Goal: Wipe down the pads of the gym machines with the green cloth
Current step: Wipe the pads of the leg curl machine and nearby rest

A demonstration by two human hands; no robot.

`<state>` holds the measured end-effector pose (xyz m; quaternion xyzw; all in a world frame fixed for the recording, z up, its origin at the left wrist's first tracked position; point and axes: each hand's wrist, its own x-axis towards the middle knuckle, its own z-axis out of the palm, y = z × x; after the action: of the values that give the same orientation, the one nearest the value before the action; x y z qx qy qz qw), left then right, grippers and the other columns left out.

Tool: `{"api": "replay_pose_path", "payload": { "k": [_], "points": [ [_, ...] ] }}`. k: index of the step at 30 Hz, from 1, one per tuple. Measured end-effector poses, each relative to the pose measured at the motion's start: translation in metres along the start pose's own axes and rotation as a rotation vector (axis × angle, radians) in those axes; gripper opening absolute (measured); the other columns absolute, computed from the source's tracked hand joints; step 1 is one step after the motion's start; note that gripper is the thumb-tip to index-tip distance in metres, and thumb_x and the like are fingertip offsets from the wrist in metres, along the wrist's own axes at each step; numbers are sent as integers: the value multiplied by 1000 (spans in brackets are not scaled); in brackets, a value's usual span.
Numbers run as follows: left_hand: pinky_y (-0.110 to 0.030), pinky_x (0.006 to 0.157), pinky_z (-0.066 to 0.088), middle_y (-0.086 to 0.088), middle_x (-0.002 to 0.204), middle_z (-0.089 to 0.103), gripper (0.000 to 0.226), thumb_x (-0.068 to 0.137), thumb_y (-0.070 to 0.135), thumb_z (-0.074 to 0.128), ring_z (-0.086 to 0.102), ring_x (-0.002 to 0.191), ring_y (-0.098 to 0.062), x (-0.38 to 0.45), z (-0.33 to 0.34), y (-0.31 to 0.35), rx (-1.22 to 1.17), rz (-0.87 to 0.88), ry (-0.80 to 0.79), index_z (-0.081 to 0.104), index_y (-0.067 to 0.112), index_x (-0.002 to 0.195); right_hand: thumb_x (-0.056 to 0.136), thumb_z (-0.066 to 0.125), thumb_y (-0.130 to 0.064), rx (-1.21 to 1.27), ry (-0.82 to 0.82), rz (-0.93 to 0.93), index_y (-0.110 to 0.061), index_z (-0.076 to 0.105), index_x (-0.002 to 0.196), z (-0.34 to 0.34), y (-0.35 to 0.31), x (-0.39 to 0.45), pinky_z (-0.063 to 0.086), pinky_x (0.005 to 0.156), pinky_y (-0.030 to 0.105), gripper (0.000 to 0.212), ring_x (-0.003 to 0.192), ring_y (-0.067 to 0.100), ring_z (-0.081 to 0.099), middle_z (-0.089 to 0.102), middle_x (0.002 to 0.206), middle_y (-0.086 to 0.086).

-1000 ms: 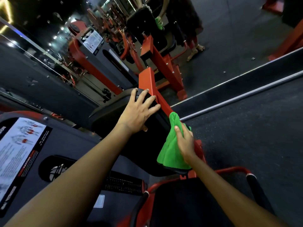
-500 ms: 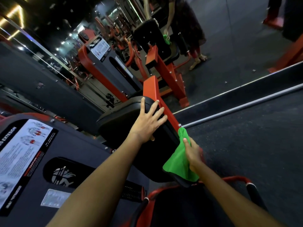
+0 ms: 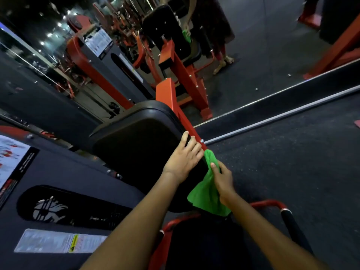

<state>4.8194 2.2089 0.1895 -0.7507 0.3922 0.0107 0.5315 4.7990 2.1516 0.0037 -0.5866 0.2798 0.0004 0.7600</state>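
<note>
A black back pad [image 3: 136, 145] on an orange-framed machine fills the middle of the view. My left hand [image 3: 184, 158] lies flat on the pad's right edge with straight fingers. My right hand [image 3: 223, 179] presses the green cloth [image 3: 207, 193] against the pad's right side, thumb up over the fabric; the cloth hangs down to the pad's lower corner. Below the pad sits the black seat [image 3: 206, 242].
The dark weight-stack cover [image 3: 64, 191] with labels stands at the left. An orange frame beam [image 3: 171, 98] runs up to a wall mirror [image 3: 253, 45] that reflects the machine and a person. A black handle [image 3: 292, 225] is at the lower right, over dark rubber floor [image 3: 292, 162].
My left hand slid from the pad's top face to its right edge. My right hand and the cloth moved down along the pad's side. The view shifted nearer to the pad.
</note>
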Motion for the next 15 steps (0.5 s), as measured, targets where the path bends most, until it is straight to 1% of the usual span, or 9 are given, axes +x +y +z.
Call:
{"api": "replay_pose_path", "payload": {
  "k": [2, 4, 8, 9, 11, 13, 15],
  "points": [
    [-59, 111, -3, -17, 147, 27, 68, 95, 34, 45, 18, 140, -38, 0, 2, 1, 9, -5, 19, 14, 4, 148, 92, 56, -33, 40, -13, -29, -21, 63, 123, -2, -2, -8, 46, 96, 38, 34, 108, 18, 59, 66, 116, 0],
    [-59, 112, -2, -16, 146, 27, 69, 94, 35, 46, 19, 140, -38, 0, 4, 1, 3, -11, 37, 15, 4, 147, 90, 57, -39, 17, 27, -21, -18, 63, 123, -8, 12, -11, 47, 97, 41, 40, 108, 20, 60, 66, 116, 2],
    [-59, 112, -3, -15, 145, 28, 69, 92, 37, 49, 20, 139, -37, 1, 7, 2, 6, -20, 45, 18, 6, 146, 97, 52, -24, 111, 26, 242, -9, 63, 120, -23, 43, -8, 49, 95, 43, 30, 101, 27, 62, 65, 114, 14],
    [-59, 112, -3, -15, 146, 27, 69, 92, 37, 49, 19, 140, -37, 1, 8, 3, 3, -21, 50, 19, 7, 146, 98, 51, -23, 134, 24, 267, -8, 63, 120, -25, 44, -7, 50, 94, 43, 29, 101, 29, 62, 65, 114, 16],
    [-59, 112, -4, -14, 147, 25, 67, 92, 38, 49, 18, 140, -37, 1, 9, 3, 12, -17, 44, 21, 9, 146, 99, 49, -21, 131, 34, 274, -5, 62, 120, -25, 44, -6, 50, 88, 37, 30, 101, 31, 62, 65, 111, 14],
    [-58, 112, -2, -14, 145, 28, 63, 93, 36, 49, 19, 139, -37, 0, 7, 4, 5, -23, 45, 24, 9, 144, 100, 47, -19, 125, 68, 276, -3, 62, 119, -23, 37, -7, 47, 79, 31, 29, 99, 31, 61, 64, 104, 13],
    [-58, 112, -1, -15, 141, 32, 61, 92, 35, 50, 22, 138, -37, 1, 7, 4, 7, -37, 43, 27, 9, 143, 100, 46, -19, 111, 103, 274, -2, 63, 117, -21, 31, -8, 47, 78, 31, 29, 92, 28, 61, 64, 100, 13]
  ]
}}
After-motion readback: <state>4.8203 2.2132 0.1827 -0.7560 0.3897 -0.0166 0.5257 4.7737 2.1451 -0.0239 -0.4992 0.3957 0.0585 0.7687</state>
